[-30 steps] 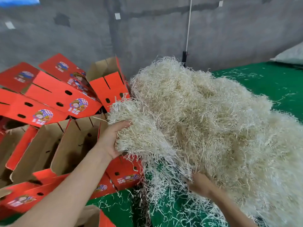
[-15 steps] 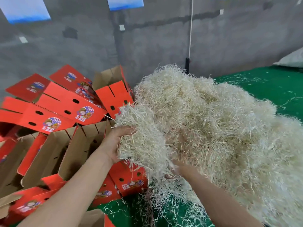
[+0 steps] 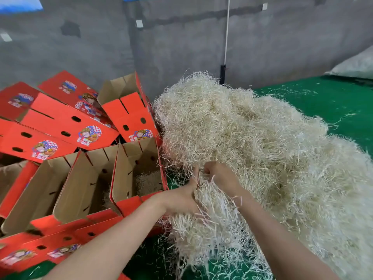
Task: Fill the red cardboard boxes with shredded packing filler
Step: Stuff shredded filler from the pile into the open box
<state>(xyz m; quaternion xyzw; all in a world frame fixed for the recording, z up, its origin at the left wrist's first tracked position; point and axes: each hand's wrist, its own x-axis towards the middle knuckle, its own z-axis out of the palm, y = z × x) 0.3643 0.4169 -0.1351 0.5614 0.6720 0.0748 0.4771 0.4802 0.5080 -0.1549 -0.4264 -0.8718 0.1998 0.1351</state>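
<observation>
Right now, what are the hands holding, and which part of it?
The left hand and right hand both grip one clump of pale shredded packing filler by its top, at the near edge of the big pile.

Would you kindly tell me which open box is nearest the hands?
The rightmost open box, beside the filler pile; its front right corner almost meets the left hand, while the other open boxes stand farther left.

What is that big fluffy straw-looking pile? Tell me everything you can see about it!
The big pile of pale cream shredded packing filler is a loose, tangled heap of thin crinkly strips. It lies on the green floor, its left edge against the red cardboard boxes. Stray strips lie scattered around. At its near edge the left hand and right hand both grip a clump.
</observation>
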